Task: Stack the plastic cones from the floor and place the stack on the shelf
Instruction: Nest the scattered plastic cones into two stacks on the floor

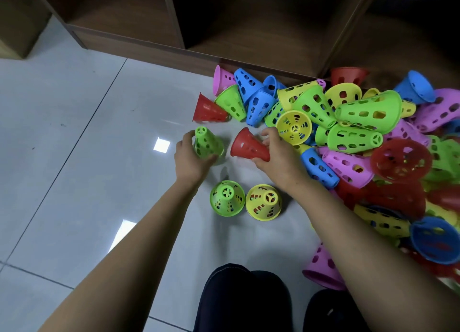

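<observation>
A green cone (pixel 207 142) is gripped upright by the left hand (pixel 191 157); a tilted red cone (pixel 249 146) is held by the right hand (pixel 276 154), above the tiled floor (pixel 74 145).

Tile floor (pixel 74 157): cone pile (pixel 361 132) rt; 2 side-by-side: upright green cone (pixel 227 198), upright yellow cone (pixel 263 202).

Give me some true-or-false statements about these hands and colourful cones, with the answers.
1. The left hand holds a green cone. True.
2. The right hand holds a blue cone. False: it grips a red cone.
3. An upright green cone and an upright yellow cone stand side by side on the floor. True.
4. A cone stack sits on the shelf. False: its visible compartments hold no cones.
</observation>
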